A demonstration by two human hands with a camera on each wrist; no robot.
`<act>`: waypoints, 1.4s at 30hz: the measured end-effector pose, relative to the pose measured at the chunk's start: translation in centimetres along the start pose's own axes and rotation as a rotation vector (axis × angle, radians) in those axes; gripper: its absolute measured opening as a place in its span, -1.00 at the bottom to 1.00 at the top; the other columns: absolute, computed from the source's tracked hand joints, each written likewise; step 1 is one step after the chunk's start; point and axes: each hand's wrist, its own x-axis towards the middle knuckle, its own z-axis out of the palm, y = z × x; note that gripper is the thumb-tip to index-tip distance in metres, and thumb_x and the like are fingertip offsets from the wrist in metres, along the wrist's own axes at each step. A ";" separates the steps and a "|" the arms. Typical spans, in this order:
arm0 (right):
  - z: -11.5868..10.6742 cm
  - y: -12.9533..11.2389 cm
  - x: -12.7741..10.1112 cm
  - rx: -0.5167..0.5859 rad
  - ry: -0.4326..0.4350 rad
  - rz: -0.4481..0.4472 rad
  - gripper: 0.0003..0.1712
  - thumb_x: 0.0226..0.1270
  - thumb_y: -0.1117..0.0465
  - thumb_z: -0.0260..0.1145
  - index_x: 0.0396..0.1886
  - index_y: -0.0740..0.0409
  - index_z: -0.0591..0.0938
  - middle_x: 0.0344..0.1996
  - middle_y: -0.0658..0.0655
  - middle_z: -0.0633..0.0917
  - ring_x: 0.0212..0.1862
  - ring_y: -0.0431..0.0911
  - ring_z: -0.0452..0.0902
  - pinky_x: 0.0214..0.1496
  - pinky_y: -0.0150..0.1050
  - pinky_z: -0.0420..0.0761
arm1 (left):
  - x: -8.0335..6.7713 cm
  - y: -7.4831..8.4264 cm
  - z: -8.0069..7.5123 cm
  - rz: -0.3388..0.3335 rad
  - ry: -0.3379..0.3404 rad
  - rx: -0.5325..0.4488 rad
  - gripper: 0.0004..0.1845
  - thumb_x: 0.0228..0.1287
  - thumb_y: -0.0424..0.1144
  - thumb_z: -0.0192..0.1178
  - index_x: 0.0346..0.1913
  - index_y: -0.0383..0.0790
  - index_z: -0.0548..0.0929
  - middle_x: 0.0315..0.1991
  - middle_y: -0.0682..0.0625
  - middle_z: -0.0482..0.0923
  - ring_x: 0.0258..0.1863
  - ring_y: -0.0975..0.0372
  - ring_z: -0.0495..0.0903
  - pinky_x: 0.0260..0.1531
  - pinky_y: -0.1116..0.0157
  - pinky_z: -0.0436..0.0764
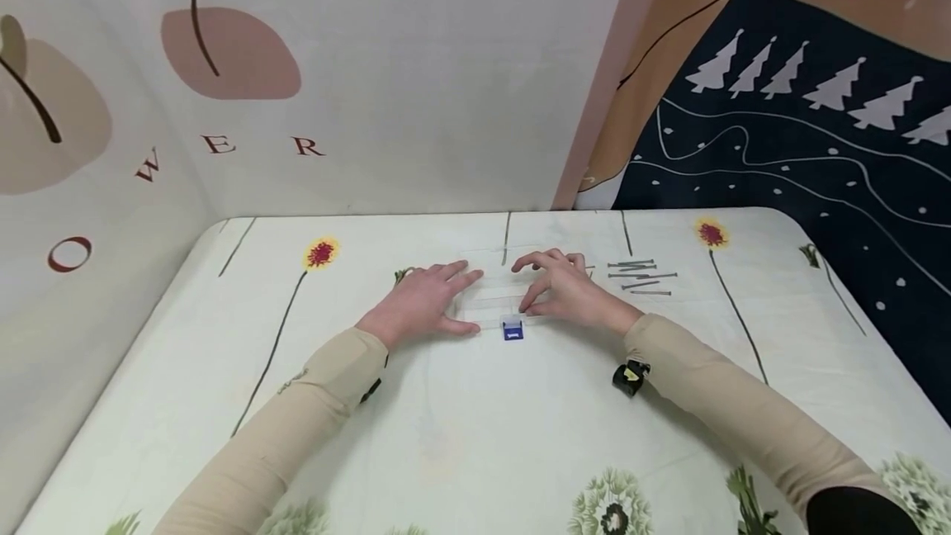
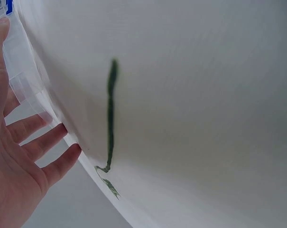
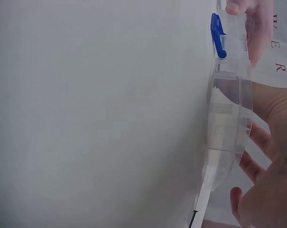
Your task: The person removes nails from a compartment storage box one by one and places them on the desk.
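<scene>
While both beige sleeves reach up from the lower edge of the head view, the person's hands meet at the middle of the frame on a flat clear plastic box (image 1: 496, 297) lying on a flower-printed tablecloth (image 1: 461, 436). Nearest the viewer, at the box's front edge, sits its blue latch (image 1: 513, 331), which looks closed. Left of the latch, the left hand (image 1: 423, 302) lies flat with straight, spread fingers, thumb along the front edge. Right of it, the right hand (image 1: 566, 289) arches over the lid, fingertips pressing down, fingers bent but not wrapped around anything. In the right wrist view the box shows as thin, see-through and divided by ribs into compartments; whether anything lies inside cannot be told. It is probably light, rigid and rather slick, and its thin walls could crack under a hard squeeze, so the outer edges or the latch seem the safest places to hold. Just right of the box, a little farther back, several long dark nails (image 1: 641, 275) lie loose on the cloth.
</scene>
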 end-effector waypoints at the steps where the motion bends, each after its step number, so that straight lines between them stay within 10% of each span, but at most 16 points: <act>1: 0.0 0.0 0.0 0.000 0.001 0.000 -0.85 0.00 0.25 0.57 -0.53 -0.14 0.81 0.12 0.01 0.55 0.14 0.05 0.33 0.10 0.18 0.06 | 0.0 0.0 0.0 0.000 0.000 -0.001 -0.07 0.14 0.37 0.18 0.48 -0.04 0.24 0.43 -0.18 0.18 0.35 -0.06 0.26 0.20 -0.09 0.34; 42: -0.2 1.6 -0.2 0.170 -0.015 -0.167 -0.89 0.10 0.31 0.50 -0.46 -0.02 0.79 0.06 0.02 0.48 0.13 0.00 0.33 0.14 0.06 0.18 | 0.2 0.0 0.1 0.018 0.013 0.012 -0.08 0.13 0.37 0.18 0.47 -0.02 0.25 0.43 -0.16 0.20 0.31 -0.09 0.31 0.13 -0.14 0.38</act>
